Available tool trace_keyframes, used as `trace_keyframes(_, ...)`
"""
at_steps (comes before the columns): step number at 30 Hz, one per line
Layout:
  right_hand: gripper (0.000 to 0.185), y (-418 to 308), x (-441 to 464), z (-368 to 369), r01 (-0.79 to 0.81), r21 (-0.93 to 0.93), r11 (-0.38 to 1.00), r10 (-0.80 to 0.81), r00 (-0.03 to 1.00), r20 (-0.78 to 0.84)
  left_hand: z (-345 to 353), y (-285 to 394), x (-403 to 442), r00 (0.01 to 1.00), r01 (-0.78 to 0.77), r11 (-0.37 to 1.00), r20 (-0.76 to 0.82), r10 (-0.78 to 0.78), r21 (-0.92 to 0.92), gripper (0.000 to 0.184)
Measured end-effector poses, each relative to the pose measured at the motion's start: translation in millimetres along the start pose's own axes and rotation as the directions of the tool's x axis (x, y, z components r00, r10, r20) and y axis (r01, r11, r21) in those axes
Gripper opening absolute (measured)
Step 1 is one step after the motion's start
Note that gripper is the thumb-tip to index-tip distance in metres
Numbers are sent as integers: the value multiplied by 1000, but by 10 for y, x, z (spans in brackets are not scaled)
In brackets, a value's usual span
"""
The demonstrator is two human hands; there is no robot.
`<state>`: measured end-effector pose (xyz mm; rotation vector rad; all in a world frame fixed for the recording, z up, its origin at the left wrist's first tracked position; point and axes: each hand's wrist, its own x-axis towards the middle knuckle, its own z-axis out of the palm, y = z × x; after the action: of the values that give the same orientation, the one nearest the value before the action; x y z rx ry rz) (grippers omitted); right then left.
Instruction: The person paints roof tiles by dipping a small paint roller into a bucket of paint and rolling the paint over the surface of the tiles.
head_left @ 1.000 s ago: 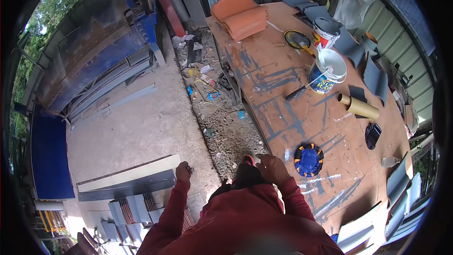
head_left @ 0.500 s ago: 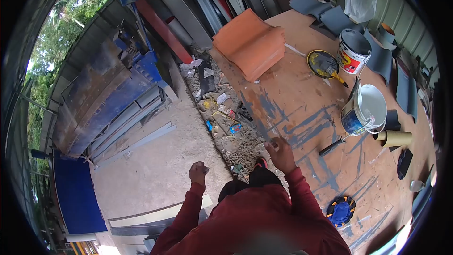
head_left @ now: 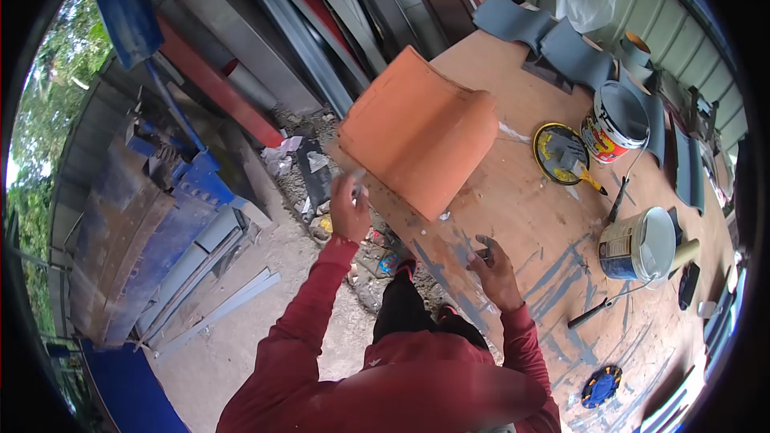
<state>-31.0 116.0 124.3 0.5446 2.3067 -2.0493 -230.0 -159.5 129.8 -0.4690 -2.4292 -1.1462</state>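
Curved orange roof tiles [head_left: 421, 132] lie stacked at the table's near-left corner. My left hand [head_left: 350, 207] is raised just off their lower left edge, fingers loosely bent and apart, holding nothing I can see. Over the paint-streaked tabletop, below the tiles' front corner, is my right hand [head_left: 497, 274]. Its fingers are parted, with dark smudges on the fingertips and nothing visible in them. Neither hand appears to touch the tiles.
On the wooden table [head_left: 553, 216] stand a paint bucket [head_left: 603, 135] and a white pail [head_left: 630, 248]. A paint-covered lid [head_left: 561, 152] holds a brush [head_left: 589, 180]. Grey-painted tiles [head_left: 573, 52] line the far edge. Rubble and litter [head_left: 309, 172] cover the ground alongside.
I have stepped forward, nearer the orange tiles. My left hand has risen toward their edge, and my right hand has reached further over the table.
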Motion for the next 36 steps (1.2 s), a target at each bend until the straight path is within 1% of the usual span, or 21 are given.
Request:
trace_keyframes(1,60,-56,76,88,-38,-2,999,38,997,-60,29,-59,356,994,-110,993,-21,111,38,40)
trace_keyframes(3,64,-172,399,264,-64,-14,998,61,989,-135,117,-102,1030,987,-150,978,-38,157,146,52)
trace_keyframes(5,69,-239,748,457,-35,47,998,45,973,-227,344,-416,1594,981,-193,969,16,193,154,52)
trace_keyframes(7,75,-443,1059,591,-83,43,996,92,957,-275,592,-696,2010,968,-247,956,87,235,160,52)
trace_keyframes(9,80,-513,1263,684,-141,54,989,151,934,-324,856,-882,2276,931,-147,968,357,68,201,51)
trace_keyframes(11,90,-482,1371,740,-228,-110,967,165,896,-412,909,-735,2442,923,-152,935,385,18,321,49)
trace_keyframes(13,99,-448,1406,746,-228,-24,973,197,885,-422,1011,-734,2518,938,-173,937,341,63,302,49)
trace_keyframes(15,104,-319,1458,778,-184,-27,983,150,872,-467,997,-564,2559,928,-132,912,372,-24,388,50)
trace_keyframes(17,109,-495,1428,716,-294,12,956,269,856,-442,1141,-1136,2632,928,-204,959,352,124,199,48)
trace_keyframes(18,109,-455,1444,683,-299,45,953,279,810,-516,990,-834,2587,931,-69,986,364,9,150,48)
trace_keyframes(19,108,-357,1455,715,-278,97,956,286,800,-528,900,-759,2546,930,-132,987,356,90,95,43)
trace_keyframes(21,107,-277,1283,774,-258,169,951,308,777,-549,709,-499,2420,933,-140,990,336,130,6,37)
trace_keyframes(23,102,-454,1055,743,-128,418,900,368,737,-566,526,-169,2245,928,-219,976,305,213,-16,31)
trace_keyframes(24,97,-548,871,687,-45,472,880,348,737,-579,442,47,2147,922,-235,972,312,230,-23,31)
trace_keyframes(26,91,-562,533,527,29,437,899,298,690,-660,302,479,1845,938,-121,968,294,183,-218,30)
trace_keyframes(27,86,-557,342,436,92,392,916,245,645,-724,258,657,1691,936,-128,966,296,192,-224,30)
trace_keyframes(29,81,-572,-140,174,136,364,921,220,591,-776,217,1043,1358,943,-60,978,311,120,-198,28)
trace_keyframes(30,77,-542,-406,39,171,338,926,199,538,-819,221,1308,1130,941,-73,975,308,137,-209,28)
trace_keyframes(32,84,-98,-911,-187,167,216,962,135,397,-908,269,1885,643,936,8,827,296,191,-562,26)
trace_keyframes(34,83,12,-1527,-438,284,176,942,90,293,-952,387,2208,176,906,10,786,338,254,-618,25)
trace_keyframes(36,82,147,-2169,-678,353,207,913,134,221,-966,497,2552,-290,873,12,748,372,316,-663,25)
